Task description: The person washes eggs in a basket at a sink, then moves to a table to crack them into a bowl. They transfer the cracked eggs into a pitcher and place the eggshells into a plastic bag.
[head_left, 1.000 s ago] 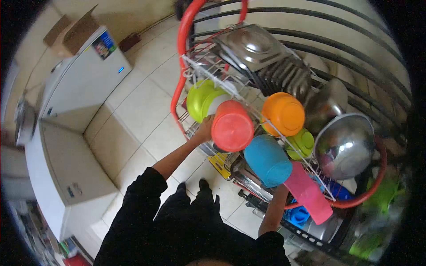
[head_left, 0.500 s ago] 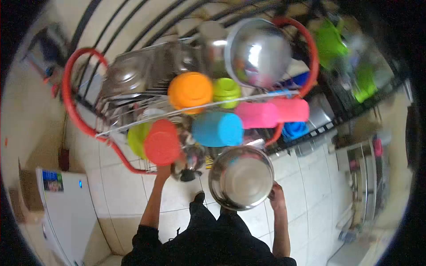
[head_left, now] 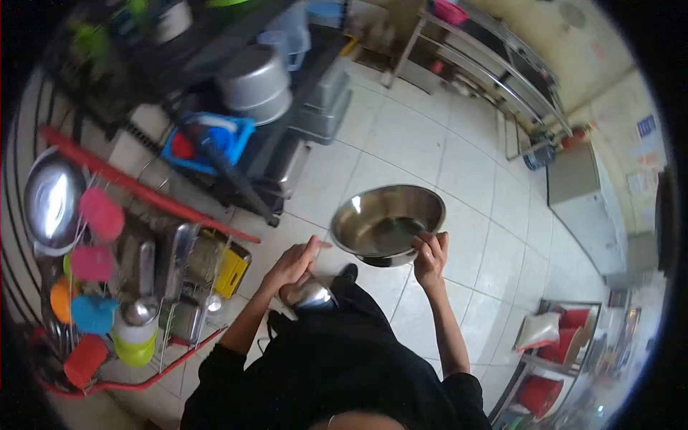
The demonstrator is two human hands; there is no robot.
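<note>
Just right of the frame's centre, we are holding the steel bowl (head_left: 387, 222) by its edge in our right hand (head_left: 430, 258). Our left hand (head_left: 292, 264) is hovering by a shiny metal piece (head_left: 313, 295), whether gripping we cannot tell. We should be balancing the bowl level.

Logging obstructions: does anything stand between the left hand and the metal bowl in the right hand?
Nothing visible does; only tiled floor shows between the left hand and the metal bowl that the right hand grips.
</note>
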